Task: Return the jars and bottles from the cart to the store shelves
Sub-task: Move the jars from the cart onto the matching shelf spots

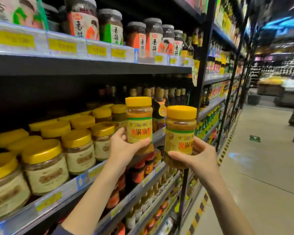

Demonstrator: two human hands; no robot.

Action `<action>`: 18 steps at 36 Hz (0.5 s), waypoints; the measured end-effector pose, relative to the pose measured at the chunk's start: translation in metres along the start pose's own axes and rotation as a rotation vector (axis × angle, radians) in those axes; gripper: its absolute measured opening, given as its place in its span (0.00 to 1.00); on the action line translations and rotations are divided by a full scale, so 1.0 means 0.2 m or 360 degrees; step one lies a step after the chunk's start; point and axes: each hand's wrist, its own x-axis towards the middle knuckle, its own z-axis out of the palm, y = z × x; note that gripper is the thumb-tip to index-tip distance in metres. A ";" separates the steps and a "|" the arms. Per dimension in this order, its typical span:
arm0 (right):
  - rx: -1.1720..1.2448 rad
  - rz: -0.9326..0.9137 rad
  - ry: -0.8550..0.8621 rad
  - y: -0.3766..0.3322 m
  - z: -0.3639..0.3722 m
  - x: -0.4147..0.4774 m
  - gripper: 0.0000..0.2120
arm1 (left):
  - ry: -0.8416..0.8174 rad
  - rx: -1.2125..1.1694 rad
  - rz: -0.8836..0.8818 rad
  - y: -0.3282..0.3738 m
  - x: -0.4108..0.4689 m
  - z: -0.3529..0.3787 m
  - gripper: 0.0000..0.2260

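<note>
Two jars aloft before the middle shelf, upright, side by side, not touching. In left hand: left jar, fingers curled round its lower half, thumb across label. In right hand: right jar, same grip, slightly lower. Gold-lidded jars in rows on shelf alongside.

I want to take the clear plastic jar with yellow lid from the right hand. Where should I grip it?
Probably its yellow lid, from above: the clear plastic jar is roughly upright, the right hand covers its lower half, and a second yellow-lidded jar crowds its left.
</note>
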 end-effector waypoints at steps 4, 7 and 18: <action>0.0005 -0.0001 -0.0049 0.09 -0.02 0.15 0.25 | 0.0036 0.0058 0.0027 -0.06 0.15 0.08 0.22; -0.0004 -0.0010 -0.0096 0.16 -0.04 0.28 0.26 | 0.0097 0.0103 0.0015 -0.10 0.26 0.15 0.25; 0.0024 -0.0100 -0.0430 0.41 -0.05 0.79 0.22 | 0.0496 0.0283 -0.0110 -0.24 0.59 0.29 0.34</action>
